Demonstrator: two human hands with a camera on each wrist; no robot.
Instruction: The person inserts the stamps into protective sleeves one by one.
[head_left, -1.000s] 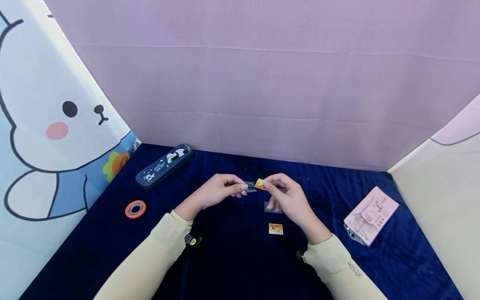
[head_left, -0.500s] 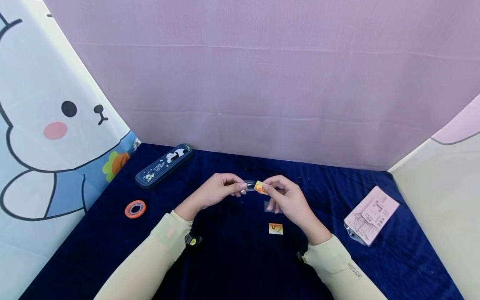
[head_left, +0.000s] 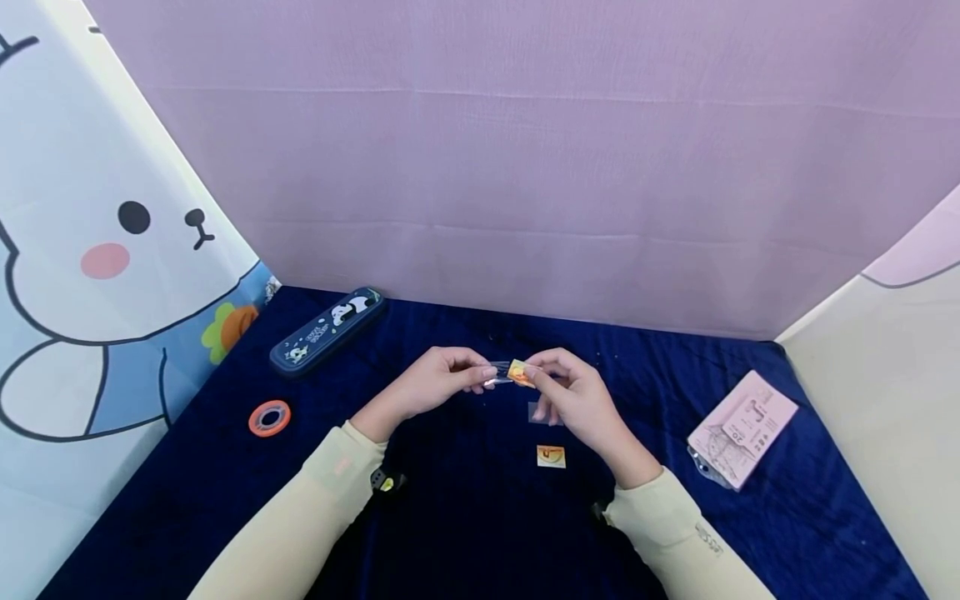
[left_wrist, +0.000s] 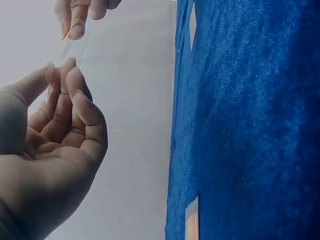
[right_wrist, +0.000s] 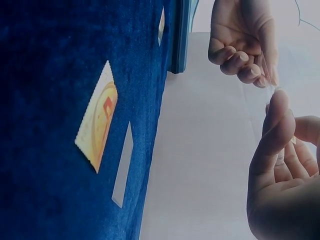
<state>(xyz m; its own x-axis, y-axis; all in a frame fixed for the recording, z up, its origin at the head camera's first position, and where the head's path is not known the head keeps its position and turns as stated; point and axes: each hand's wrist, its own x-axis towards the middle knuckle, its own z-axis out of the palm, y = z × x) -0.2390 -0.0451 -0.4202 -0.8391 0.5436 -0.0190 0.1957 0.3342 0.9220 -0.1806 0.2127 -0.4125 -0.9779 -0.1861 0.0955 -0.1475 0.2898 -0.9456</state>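
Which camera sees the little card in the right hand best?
Head view: print on the yellow card shows. Left wrist shows only its thin orange edge; in right wrist, fingers hide most or all of it.

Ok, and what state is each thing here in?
Held stamp: pinched in right hand
Held clear plastic: pinched in left hand
Loose stamp: flat, printed side up
Loose clear plastic: lying flat
Pencil case: closed
Orange ring: lying flat
Pink packet: lying flat, open or shut unclear

yel. card (head_left: pixel 518 372): pt. hid., R hand (head_left: pixel 576 392) | clr film (head_left: pixel 501 372): end hid., L hand (head_left: pixel 442 379)
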